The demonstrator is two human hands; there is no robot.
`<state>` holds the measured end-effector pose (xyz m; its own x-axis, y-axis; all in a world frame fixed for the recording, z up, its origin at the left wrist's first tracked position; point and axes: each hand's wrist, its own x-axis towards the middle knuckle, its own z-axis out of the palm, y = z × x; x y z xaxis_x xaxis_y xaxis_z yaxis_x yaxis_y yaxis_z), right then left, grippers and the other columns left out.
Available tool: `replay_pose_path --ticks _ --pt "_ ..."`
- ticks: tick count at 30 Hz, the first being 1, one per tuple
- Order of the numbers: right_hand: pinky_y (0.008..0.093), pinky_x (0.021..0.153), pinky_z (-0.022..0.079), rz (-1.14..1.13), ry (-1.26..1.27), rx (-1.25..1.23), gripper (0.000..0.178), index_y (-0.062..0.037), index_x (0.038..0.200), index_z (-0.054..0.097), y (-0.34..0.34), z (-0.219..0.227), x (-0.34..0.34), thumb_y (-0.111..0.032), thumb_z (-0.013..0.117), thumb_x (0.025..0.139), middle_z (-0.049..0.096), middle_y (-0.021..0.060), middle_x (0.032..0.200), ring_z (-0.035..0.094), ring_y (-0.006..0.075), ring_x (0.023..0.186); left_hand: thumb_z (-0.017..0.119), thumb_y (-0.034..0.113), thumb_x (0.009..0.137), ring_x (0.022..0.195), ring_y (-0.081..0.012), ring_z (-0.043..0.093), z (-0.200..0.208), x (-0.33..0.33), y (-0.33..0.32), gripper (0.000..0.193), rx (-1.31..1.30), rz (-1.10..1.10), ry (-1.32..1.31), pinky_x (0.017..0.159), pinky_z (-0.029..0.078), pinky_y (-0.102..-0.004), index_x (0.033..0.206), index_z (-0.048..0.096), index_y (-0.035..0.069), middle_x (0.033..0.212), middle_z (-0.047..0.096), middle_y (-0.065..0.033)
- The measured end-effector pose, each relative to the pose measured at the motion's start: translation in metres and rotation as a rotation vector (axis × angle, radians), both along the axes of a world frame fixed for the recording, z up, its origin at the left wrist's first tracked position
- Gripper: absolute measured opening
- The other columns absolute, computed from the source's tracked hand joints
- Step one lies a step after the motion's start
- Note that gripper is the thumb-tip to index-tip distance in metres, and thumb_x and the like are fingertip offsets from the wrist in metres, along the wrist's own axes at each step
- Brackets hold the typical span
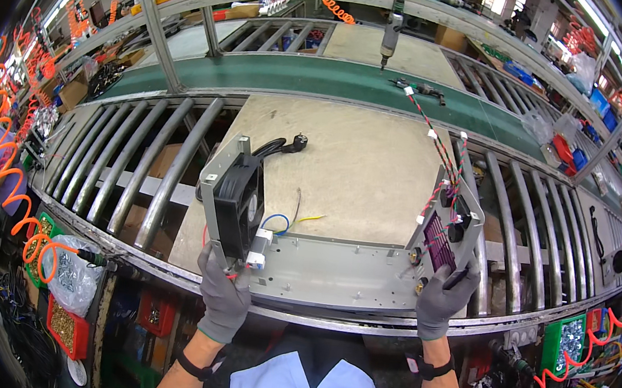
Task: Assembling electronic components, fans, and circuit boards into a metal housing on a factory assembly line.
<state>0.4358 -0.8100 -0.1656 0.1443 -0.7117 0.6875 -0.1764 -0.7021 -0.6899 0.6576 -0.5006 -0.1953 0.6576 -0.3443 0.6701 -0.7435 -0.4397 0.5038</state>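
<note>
A grey U-shaped metal chassis (pixel 337 265) rests at the front of the pale board (pixel 359 169), its two end panels upright. My left hand (pixel 224 296), in a grey glove, is closed on the chassis's left end, below a black fan (pixel 240 202). Gripping the opposite end is my gloved right hand (pixel 445 300), beside a purple slotted part (pixel 440 242). Red, black and white wires (pixel 442 158) with white connectors rise from that right panel. A black power cord (pixel 282 145) trails behind the fan. Blue and yellow loose wires (pixel 289 222) stick up near a white terminal block (pixel 256 258).
Metal rollers (pixel 165 171) flank the board on both sides. Behind it runs a green belt (pixel 263 74) with a dark tool (pixel 420 90) lying on it. A power screwdriver (pixel 392 36) hangs overhead. Screw bins, one red (pixel 66 327) and one green (pixel 566 346), stand along the front.
</note>
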Motion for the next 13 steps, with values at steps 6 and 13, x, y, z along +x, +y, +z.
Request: replay_pose_path --ticks 6,13 --pt "0.0448 0.111 0.043 -0.128 -0.012 -0.201 0.046 0.0064 0.143 0.046 -0.026 -0.062 0.025 -0.007 0.061 0.101 0.054 0.0241 0.137 0.056 0.0355 0.13 0.078 0.031 0.092 0.114 -0.0515 0.059 -0.03 0.026 -0.019 0.061 0.208 0.153 -0.157 0.096 0.049 -0.0563 0.132 0.05 -0.005 0.124 0.059 -0.0299" --pt "0.0446 0.117 0.041 0.435 -0.246 0.337 0.061 0.0084 0.151 0.035 0.0 -0.067 0.05 -0.021 0.063 0.106 0.05 0.0239 0.144 0.054 0.0364 0.133 0.072 0.025 0.084 0.115 -0.0449 0.061 -0.01 0.014 0.021 0.051 0.618 0.158 -0.008 0.099 0.049 -0.0541 0.128 0.06 0.001 0.138 0.058 -0.0307"
